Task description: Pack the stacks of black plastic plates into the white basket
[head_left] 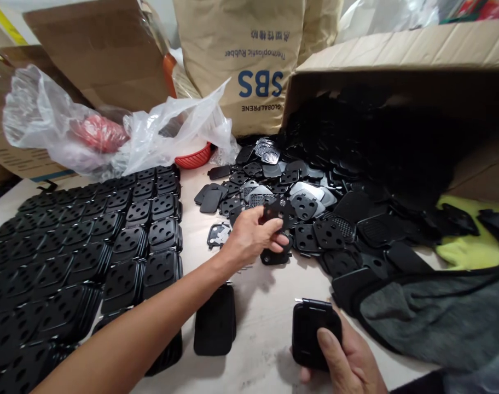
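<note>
Landmark: loose pile [331, 232] of mostly black plates, sitting on the pale surface [261, 342].

Left hand [255, 235] is gripping a holed black plate [279, 210] between thumb and fingers, at the pile's near-left edge. Can't tell if that plate is touching the ones behind it. Right hand [343, 350] is gripping a rimmed black plate [313, 334], closer to the camera than the pile and clear of it; thumb is pressing on its face, most fingers are hiding behind. A bar is running along its far edge.

A short stack [214, 323] is lying nearer than the pile, off its left side. Rows of stacked plates [126, 241] are filling the area left of the pile. Paper sack [237, 54] is standing behind it; plastic bag [159, 131] and red basket [193, 157] are sitting behind-left. Open carton [397, 48] is backing the pile, behind-right. Yellow cloth [475, 243] and gray cloth [413, 317] are lying to its right.
</note>
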A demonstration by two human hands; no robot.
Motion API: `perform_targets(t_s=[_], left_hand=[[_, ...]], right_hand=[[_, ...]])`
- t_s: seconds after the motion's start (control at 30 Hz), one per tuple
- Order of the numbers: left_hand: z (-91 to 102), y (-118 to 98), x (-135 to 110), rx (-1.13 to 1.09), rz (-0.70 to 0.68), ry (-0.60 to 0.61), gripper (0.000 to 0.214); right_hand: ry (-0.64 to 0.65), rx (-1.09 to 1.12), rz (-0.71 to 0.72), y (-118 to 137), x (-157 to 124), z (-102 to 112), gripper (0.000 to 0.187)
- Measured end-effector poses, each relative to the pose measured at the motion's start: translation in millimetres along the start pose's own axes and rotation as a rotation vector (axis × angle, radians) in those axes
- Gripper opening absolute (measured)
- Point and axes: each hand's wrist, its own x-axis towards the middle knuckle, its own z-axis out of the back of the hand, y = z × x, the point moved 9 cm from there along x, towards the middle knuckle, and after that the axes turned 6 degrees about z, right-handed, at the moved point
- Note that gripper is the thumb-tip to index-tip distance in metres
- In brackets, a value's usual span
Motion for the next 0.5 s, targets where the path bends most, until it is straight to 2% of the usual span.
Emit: perform_targets(t_s=[0.07, 0.13, 0.3, 0.5], left_hand=[[-7.0, 18, -18, -0.136, 0.179, 0.115, 0.007], [-8.6, 30, -36, -0.172, 0.26, 0.169, 0.012], [-5.4, 50, -65, -0.084, 0.346, 0.171, 0.019], [-7.1, 65, -83, -0.016, 0.383, 0.208, 0.019]], right_hand=[[0.06, 0.023, 0.052, 3, 3, -2, 0.052], [0.083, 0.063, 0.089, 5, 5, 0, 0.048], [0.001, 0.158, 0.118, 9, 7, 10, 0.041], [-0.025, 0.193, 0.13, 10, 8, 13, 0.04]])
